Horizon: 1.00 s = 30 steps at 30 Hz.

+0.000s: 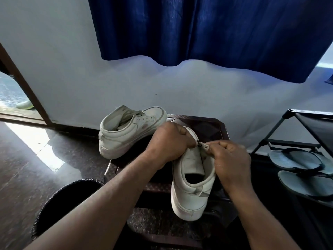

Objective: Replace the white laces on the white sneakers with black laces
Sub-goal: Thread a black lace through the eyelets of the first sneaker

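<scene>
Left hand [167, 143] grips near sneaker [191, 195]; right hand [230, 159] pinches eyelet edge by black lace tip [199, 143]. Likely threading; next: feed tip through precisely.

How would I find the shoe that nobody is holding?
Look below the big blue curtain to the dark low table by the wall. The far sneaker sits at its back left corner, empty lace holes showing. The left hand and right hand grip the near sneaker; nothing touches this one.

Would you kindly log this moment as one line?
left hand: holds near sneaker | right hand: pinches lace tip | far sneaker: unlaced
</scene>
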Motion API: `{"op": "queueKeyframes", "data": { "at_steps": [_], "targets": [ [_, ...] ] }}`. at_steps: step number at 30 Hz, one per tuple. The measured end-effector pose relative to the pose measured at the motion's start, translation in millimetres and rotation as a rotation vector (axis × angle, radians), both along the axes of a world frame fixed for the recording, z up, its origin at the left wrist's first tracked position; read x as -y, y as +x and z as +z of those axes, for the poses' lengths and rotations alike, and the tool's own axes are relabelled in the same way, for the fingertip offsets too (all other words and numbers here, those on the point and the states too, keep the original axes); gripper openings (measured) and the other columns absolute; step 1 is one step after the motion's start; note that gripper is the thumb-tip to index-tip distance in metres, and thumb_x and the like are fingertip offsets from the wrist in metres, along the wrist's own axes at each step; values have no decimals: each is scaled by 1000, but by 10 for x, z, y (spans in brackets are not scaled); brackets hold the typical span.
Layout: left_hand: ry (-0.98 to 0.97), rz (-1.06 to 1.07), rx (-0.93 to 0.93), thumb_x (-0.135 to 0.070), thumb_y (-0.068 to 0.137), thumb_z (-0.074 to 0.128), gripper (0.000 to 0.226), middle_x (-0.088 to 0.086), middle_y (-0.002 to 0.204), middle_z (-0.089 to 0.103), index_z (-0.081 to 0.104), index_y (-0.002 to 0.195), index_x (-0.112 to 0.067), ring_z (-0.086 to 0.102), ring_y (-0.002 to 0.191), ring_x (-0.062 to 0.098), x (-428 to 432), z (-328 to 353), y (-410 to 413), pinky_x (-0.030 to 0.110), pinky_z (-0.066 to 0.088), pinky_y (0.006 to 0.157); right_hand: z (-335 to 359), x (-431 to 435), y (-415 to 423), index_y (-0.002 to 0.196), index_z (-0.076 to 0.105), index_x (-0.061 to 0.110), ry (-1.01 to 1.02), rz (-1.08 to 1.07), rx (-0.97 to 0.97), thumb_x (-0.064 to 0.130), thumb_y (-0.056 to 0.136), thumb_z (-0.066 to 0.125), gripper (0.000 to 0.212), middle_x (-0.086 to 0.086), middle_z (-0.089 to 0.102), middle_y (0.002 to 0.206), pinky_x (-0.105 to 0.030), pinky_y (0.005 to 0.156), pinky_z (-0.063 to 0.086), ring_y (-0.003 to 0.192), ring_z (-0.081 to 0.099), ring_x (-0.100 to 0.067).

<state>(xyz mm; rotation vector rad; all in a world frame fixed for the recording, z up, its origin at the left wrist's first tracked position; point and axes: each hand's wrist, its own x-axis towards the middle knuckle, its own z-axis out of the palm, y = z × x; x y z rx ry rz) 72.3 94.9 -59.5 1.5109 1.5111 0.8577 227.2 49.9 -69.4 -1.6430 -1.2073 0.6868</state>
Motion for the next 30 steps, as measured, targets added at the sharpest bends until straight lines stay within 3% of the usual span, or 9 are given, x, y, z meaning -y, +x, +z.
{"op": "queueKeyframes", "data": {
  "at_steps": [5, 10, 14, 17, 20, 23, 25, 28, 30],
  "targets": [
    [22, -34, -73, -26, 78, 85, 14, -1, 71, 75, 79, 69, -18, 70, 70, 15, 10, 23, -11, 36, 59, 72, -35, 23, -41, 67, 76, 14, 32, -48, -25, 34, 74, 57, 28, -4, 68, 61, -48, 70, 55, 65, 61, -24],
    [8, -62, -70, -24, 79, 84, 13, -1, 72, 75, 79, 71, -16, 66, 67, 11, 26, 51, -17, 37, 60, 73, -29, 50, -66, 69, 81, 23, 44, -55, -71, 32, 78, 59, 25, 7, 72, 64, -41, 72, 54, 70, 66, -18],
    [38, 2, -70, -23, 78, 82, 12, 1, 72, 75, 78, 71, -16, 71, 72, 18, 35, 10, 18, 44, 62, 76, -62, 43, -64, 75, 76, 6, 58, -50, -57, 37, 74, 56, 37, -15, 68, 67, -47, 68, 53, 66, 59, -32],
    [80, -6, -127, -27, 80, 82, 12, -6, 72, 76, 79, 71, -19, 72, 77, 14, 29, -2, 24, 37, 60, 76, -98, 18, -64, 79, 74, 5, 66, -67, -66, 37, 73, 57, 37, -18, 67, 71, -49, 68, 54, 64, 57, -31],
    [142, -73, -190, -33, 84, 82, 16, -11, 71, 74, 80, 71, -23, 68, 72, 4, 21, 6, 27, 29, 52, 68, -128, 19, -69, 78, 78, 20, 62, -81, -93, 40, 77, 64, 24, -6, 70, 66, -47, 73, 57, 73, 68, -30],
    [192, -97, -288, -37, 86, 79, 20, -12, 70, 73, 77, 68, -28, 64, 71, 2, 5, 4, 28, 25, 46, 65, -157, -2, -69, 79, 77, 12, 36, -29, -318, 53, 83, 71, 42, -16, 73, 75, -50, 75, 57, 72, 67, -25],
    [175, -111, -292, -37, 87, 78, 20, -14, 74, 74, 75, 67, -32, 66, 76, 2, -12, 2, 4, 24, 48, 69, -147, -53, -17, 79, 79, 10, -22, -6, -440, 41, 90, 74, 33, -20, 75, 82, -44, 76, 56, 76, 69, -27],
    [167, -129, -317, -39, 88, 77, 23, -15, 73, 72, 72, 66, -36, 66, 79, 3, -18, 7, -27, 24, 46, 70, -153, -141, 105, 77, 81, 21, -105, 90, -316, 23, 89, 79, 12, -5, 79, 82, -42, 84, 59, 85, 74, -25],
    [180, -134, -341, -40, 88, 76, 19, -13, 75, 72, 74, 70, -34, 67, 82, 7, -18, 9, -30, 27, 50, 73, -164, -173, 140, 77, 79, 19, -96, 160, -244, 16, 88, 80, 12, 4, 79, 82, -33, 78, 59, 81, 73, -14]
  ]
}}
